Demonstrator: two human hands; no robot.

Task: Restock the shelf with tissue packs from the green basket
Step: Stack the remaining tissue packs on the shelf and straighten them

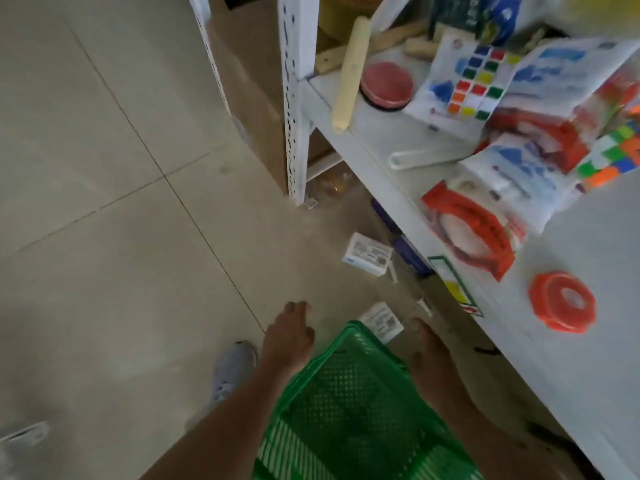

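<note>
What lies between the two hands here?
In the head view, the green basket lies between the left hand and right hand, with a tissue pack by its far rim.

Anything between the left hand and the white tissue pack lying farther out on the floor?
Nothing visible: only bare tile floor lies between the left hand and that white tissue pack. The second white pack, beside the green plastic basket, lies off that line.

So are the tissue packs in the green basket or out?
Out, those visible: one tissue pack sits just past the green basket's far edge, another lies on the floor by the shelf. More inside: cannot tell.
</note>
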